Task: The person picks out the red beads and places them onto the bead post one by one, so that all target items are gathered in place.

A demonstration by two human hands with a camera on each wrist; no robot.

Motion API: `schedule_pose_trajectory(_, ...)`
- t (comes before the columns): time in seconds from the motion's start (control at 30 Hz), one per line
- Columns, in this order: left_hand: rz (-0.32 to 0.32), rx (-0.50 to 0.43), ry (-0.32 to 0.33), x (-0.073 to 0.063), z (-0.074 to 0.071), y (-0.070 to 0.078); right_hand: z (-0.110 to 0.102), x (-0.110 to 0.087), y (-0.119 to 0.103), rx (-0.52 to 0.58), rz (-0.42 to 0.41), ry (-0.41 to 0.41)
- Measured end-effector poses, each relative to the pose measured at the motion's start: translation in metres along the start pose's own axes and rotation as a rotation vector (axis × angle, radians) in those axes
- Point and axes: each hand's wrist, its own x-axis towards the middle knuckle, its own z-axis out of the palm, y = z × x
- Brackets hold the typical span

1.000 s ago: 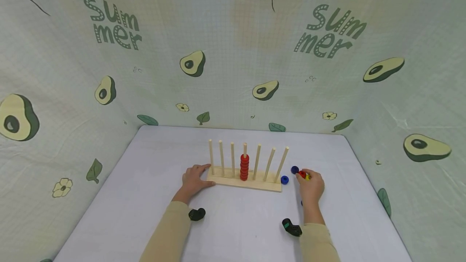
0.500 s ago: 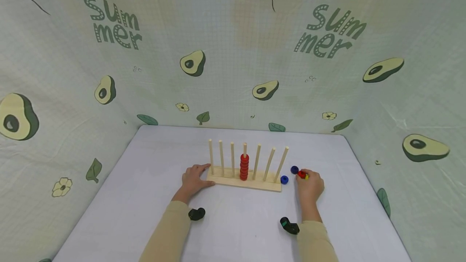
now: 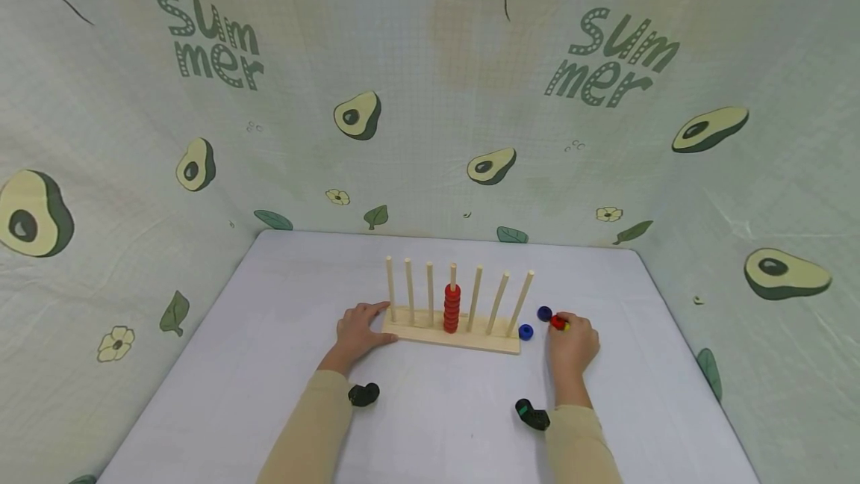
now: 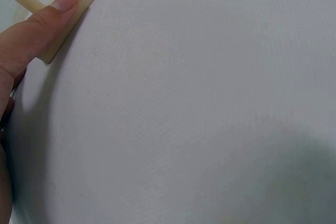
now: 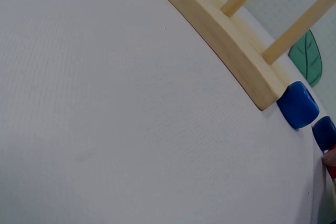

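A wooden peg stand (image 3: 493,343) with a row of upright pegs sits mid-table; one peg carries a stack of red beads (image 3: 452,310). My left hand (image 3: 354,331) grips the stand's left end, its thumb (image 4: 58,11) lying over the base in the left wrist view. To the right of the stand, my right hand (image 3: 574,347) has its fingertips on a red bead (image 3: 558,322), seemingly pinching it. A yellow bead (image 3: 567,326) shows beside it, partly hidden by the fingers. Only a fingertip and a sliver of the red bead (image 5: 332,169) appear in the right wrist view.
One blue bead (image 3: 525,332) lies against the stand's right end. Another blue bead (image 3: 545,314) lies slightly farther back, near the red one. A white cloth covers the table (image 3: 430,417), and a printed curtain (image 3: 416,58) rises behind it.
The right hand's fingers have settled onto the red bead, and its wrist has shifted slightly left. More of the yellow bead is covered. The left hand and the stand have stayed still.
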Motion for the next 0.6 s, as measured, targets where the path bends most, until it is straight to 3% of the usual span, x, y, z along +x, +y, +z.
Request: schedule_pose_trajectory(0.6,-0.005,0.025,0.004,-0.0029,-0.0033,0.0060,0.0015,-0.0023,0.0013,0.041,0.043,0.001)
